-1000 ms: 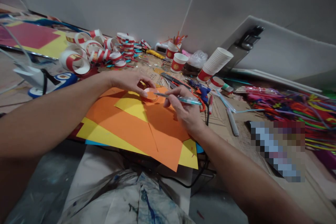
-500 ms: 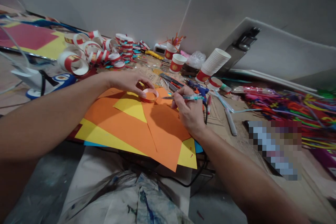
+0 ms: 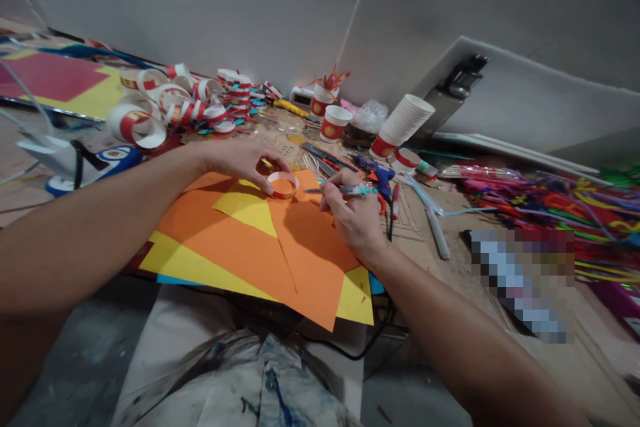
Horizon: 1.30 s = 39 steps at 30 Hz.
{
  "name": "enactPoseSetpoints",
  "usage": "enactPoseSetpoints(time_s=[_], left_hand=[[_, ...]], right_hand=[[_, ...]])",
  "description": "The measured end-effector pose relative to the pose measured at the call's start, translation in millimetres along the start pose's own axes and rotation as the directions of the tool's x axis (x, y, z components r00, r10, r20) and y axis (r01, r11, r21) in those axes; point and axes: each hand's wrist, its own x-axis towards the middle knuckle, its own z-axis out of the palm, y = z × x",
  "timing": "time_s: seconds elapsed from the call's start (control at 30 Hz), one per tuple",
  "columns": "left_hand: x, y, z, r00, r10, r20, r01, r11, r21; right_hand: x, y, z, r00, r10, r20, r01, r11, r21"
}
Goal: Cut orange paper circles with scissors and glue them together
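Note:
A ring cut from a paper cup (image 3: 283,195), white inside with a coloured outer band, rests on an orange paper sheet (image 3: 315,280). My left hand (image 3: 245,163) grips the ring's left side, thumb at the near edge and fingers curled behind. My right hand (image 3: 353,217) is closed around a pen (image 3: 363,191) with a clear and teal barrel. The pen's tip points left, close to the ring's right side; whether it touches the paper I cannot tell. Beneath the orange sheet lie yellow paper (image 3: 215,273) and blue paper (image 3: 173,278). A smaller yellow piece (image 3: 250,207) lies on top.
Cup rings (image 3: 145,123) are heaped at the back left. Paper cups (image 3: 335,123) and a tilted cup stack (image 3: 405,123) stand at the back. A blue glue gun (image 3: 384,180) lies beyond my right hand. Colourful pipe cleaners (image 3: 550,213) and a pixelated dark-edged object (image 3: 520,287) lie right.
The pen and my right hand have shifted slightly left and down in view. My left hand stays at the ring. The whole scene has moved a little with the camera.

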Motion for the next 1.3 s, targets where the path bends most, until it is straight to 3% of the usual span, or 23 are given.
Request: enactPoseSetpoints(time_s=[0.53, 0.8, 1.3], left_hand=[[-0.1, -0.5, 1.4, 1.000, 0.011, -0.019, -0.011, 1.000, 0.009], [0.5, -1.9, 1.9, 0.999, 0.030, -0.021, -0.030, 0.999, -0.013], [2.1, -6.9, 4.1, 0.998, 0.058, -0.037, -0.060, 0.997, -0.045]], right_hand=[[-2.0, 2.5, 6.7, 0.995, -0.039, 0.089, 0.046, 0.995, -0.084], [0.9, 9.4, 8.8, 0.995, -0.088, 0.053, 0.097, 0.977, -0.192], [-1.3, 1.3, 12.6, 0.981, -0.091, 0.170, 0.122, 0.975, -0.184]])
